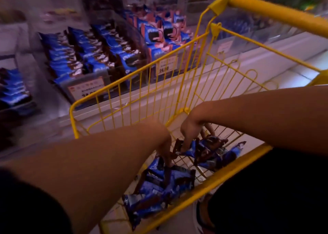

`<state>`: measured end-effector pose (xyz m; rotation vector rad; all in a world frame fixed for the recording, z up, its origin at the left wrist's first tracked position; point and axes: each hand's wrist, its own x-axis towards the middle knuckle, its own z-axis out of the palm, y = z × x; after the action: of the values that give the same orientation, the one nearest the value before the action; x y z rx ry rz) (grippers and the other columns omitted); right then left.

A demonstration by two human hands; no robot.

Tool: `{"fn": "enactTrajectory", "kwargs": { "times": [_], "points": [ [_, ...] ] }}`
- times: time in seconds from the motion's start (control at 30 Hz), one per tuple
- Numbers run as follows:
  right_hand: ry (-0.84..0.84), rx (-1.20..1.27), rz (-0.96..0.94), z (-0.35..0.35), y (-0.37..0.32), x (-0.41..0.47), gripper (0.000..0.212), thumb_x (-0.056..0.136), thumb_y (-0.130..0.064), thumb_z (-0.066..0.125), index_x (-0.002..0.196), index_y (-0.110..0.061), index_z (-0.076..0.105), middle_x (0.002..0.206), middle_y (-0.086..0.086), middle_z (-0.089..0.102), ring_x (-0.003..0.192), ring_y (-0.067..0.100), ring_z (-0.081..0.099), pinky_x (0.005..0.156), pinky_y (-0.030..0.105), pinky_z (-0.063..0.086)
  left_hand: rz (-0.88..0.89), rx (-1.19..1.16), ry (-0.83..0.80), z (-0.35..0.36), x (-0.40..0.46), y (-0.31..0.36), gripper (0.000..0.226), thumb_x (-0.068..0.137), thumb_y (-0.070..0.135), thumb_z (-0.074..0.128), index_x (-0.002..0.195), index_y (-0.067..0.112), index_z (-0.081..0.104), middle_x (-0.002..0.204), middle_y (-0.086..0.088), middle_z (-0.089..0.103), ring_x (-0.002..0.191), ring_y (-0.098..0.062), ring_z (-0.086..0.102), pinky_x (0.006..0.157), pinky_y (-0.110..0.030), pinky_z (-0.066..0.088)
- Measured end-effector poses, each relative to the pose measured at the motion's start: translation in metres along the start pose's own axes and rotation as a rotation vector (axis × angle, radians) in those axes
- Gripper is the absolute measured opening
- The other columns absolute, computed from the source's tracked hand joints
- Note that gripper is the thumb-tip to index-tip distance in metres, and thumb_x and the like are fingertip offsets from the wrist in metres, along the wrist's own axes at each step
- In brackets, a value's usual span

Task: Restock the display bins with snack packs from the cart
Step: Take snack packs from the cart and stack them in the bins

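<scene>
Both hands are reaching down into the yellow wire cart (142, 84). Left hand (166, 145) is hanging over the nearer heap of blue snack packs (159, 185), fingers pointing down into it; can't tell whether it's gripping a pack, the fingertips are hidden among the wrappers. Right hand (190, 132) is pinching the edge of a pack in the far cluster of packs (209, 154), thumb and fingers curled on the wrapper. Both clusters are lying on the cart floor, loose and overlapping, near the cart's closer rim.

Display bins are sitting past the cart's far wall, not touching it as far as I can see. The middle bin (85, 56) is holding 3 rows of blue-and-brown packs standing on edge. The bin to its right (159, 33) is holding blue-and-pink packs, piled loosely. A 3rd bin (12, 90) is showing at the left edge with more blue packs. Price tags (166, 66) are hanging on the bin fronts. Motion blur is heavy throughout.
</scene>
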<state>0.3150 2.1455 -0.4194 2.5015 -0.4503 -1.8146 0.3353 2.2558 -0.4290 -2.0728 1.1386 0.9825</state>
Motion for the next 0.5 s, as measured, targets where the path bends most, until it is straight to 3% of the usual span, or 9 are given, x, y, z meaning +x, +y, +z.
{"fn": "enactTrajectory", "kwargs": {
  "times": [0.07,0.17,0.27,0.37,0.5],
  "points": [
    [-0.011,-0.053,-0.019,0.005,-0.003,0.008,0.059,0.086,-0.066,0.06,0.118,-0.017,0.052,0.127,0.006,0.051,0.116,0.034,0.057,0.08,0.054,0.059,0.018,-0.02,0.011,0.004,0.018,-0.004,0.069,0.075,0.074,0.064,0.075,0.005,0.053,0.081,-0.005,0.06,0.068,-0.019,0.056,0.059,-0.031,0.046],
    [-0.061,-0.095,-0.026,0.007,-0.013,0.015,0.056,0.089,-0.056,0.064,0.13,-0.019,0.051,0.116,0.002,0.051,0.11,0.032,0.059,0.076,0.055,0.059,0.037,-0.086,-0.012,0.004,0.037,-0.013,0.06,0.075,0.066,0.071,0.071,0.008,0.054,0.075,-0.005,0.063,0.081,-0.023,0.069,0.064,-0.031,0.055],
    [-0.115,-0.094,-0.043,-0.001,-0.017,0.012,0.055,0.089,-0.046,0.07,0.132,-0.016,0.055,0.124,0.004,0.056,0.114,0.03,0.057,0.085,0.06,0.056,0.019,-0.186,-0.057,0.004,0.048,-0.024,0.054,0.077,0.055,0.077,0.079,0.003,0.058,0.074,-0.007,0.067,0.068,-0.023,0.068,0.055,-0.028,0.057],
    [-0.174,-0.05,-0.076,-0.01,-0.017,0.005,0.049,0.089,-0.035,0.073,0.129,-0.009,0.061,0.133,0.01,0.059,0.121,0.031,0.057,0.092,0.056,0.054,0.036,-0.297,-0.092,-0.001,0.048,-0.037,0.048,0.08,0.043,0.079,0.095,0.0,0.064,0.091,-0.011,0.07,0.085,-0.026,0.071,0.058,-0.029,0.059],
    [-0.192,0.127,-0.198,-0.029,-0.006,-0.01,0.045,0.089,-0.017,0.072,0.131,-0.002,0.06,0.132,0.016,0.063,0.121,0.033,0.061,0.091,0.047,0.057,0.074,-0.439,-0.031,-0.024,0.023,-0.059,0.037,0.084,0.031,0.078,0.102,0.002,0.063,0.098,-0.009,0.066,0.091,-0.022,0.067,0.059,-0.029,0.061]
  ]
}}
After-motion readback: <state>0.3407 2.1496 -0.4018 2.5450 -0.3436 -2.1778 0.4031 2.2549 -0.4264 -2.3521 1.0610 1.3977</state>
